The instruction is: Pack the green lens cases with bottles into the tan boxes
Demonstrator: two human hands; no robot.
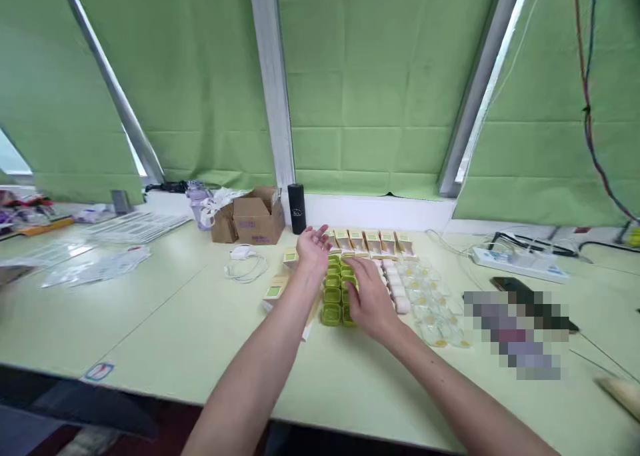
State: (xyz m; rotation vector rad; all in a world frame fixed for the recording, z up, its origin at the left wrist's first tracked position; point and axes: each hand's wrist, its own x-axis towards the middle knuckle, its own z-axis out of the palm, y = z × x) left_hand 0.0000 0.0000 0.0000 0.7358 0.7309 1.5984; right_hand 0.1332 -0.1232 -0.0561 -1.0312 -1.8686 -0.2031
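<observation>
Rows of small green square cups stand on the table between my hands. My left hand is turned palm up past the far left of the cups, fingers spread and nothing in it. Over the right-hand column of cups my right hand reaches with fingers stretched and thumb apart; whether it touches them I cannot tell. Small white pieces line up just right of that hand, partly hidden by it. Behind the cups stands a row of open little cartons. Clear plastic pieces with yellow spots lie farther right.
More cartons lie beside my left forearm. Toward the back are a cardboard box, a black cylinder and a white charger with cable. A power strip and a phone lie at right, plastic sheets at left.
</observation>
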